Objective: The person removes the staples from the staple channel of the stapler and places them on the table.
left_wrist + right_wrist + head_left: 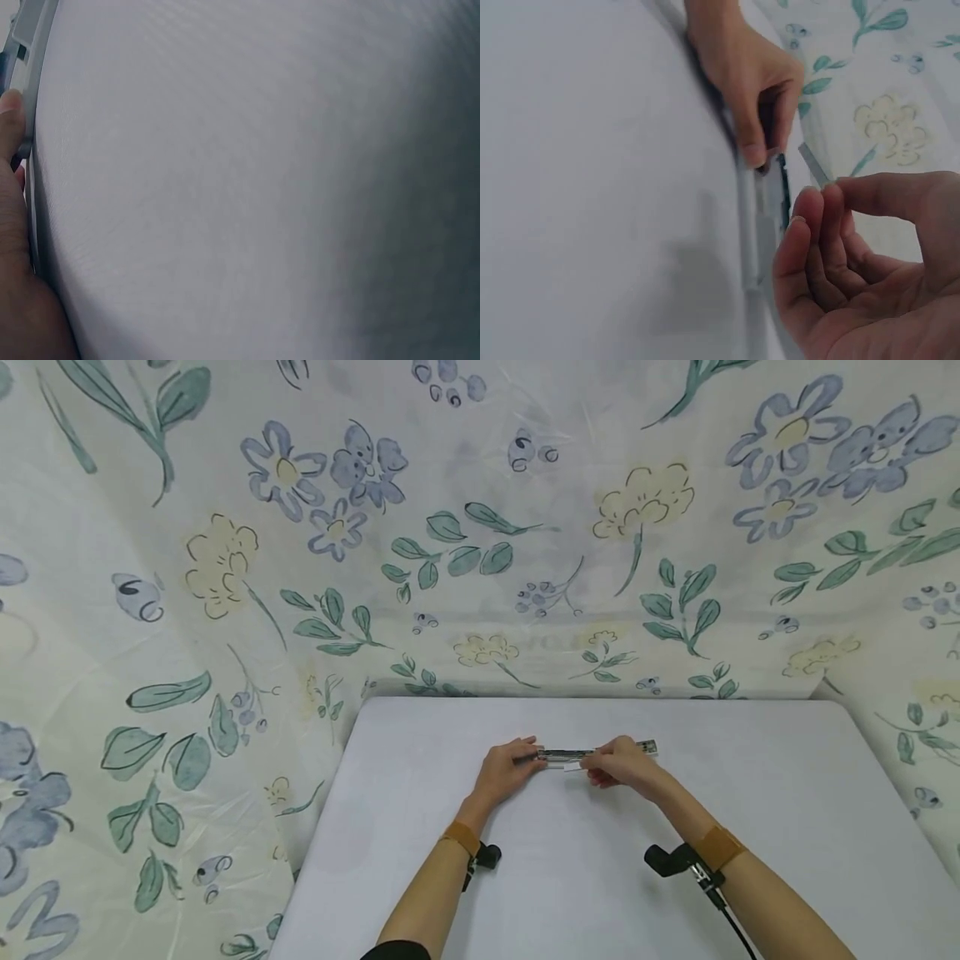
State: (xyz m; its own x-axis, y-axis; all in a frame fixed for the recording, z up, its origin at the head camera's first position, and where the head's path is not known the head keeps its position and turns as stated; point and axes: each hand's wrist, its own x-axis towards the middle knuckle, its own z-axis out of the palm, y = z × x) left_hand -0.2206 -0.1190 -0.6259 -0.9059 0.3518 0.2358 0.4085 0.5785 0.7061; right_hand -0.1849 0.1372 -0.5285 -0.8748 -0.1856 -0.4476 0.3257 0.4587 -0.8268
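A long, narrow grey device with a dark strip along it (562,755) lies crosswise near the table's far edge, resembling an opened stapler. My left hand (507,771) grips its left end between thumb and fingers; the thumb shows on its grey body (28,75) in the left wrist view. Over the device's right part, my right hand (622,762) pinches a short, thin grey strip (815,163), much like a strip of staples, between thumb and fingertips. In the right wrist view the strip sticks out beside the device (769,202). The right hand hides part of the device.
The white table (570,877) stretches out in front of and around both hands. Behind it and at its sides hangs a flower-print cloth (480,593). A cable (735,927) runs from the right wrist's camera along the forearm.
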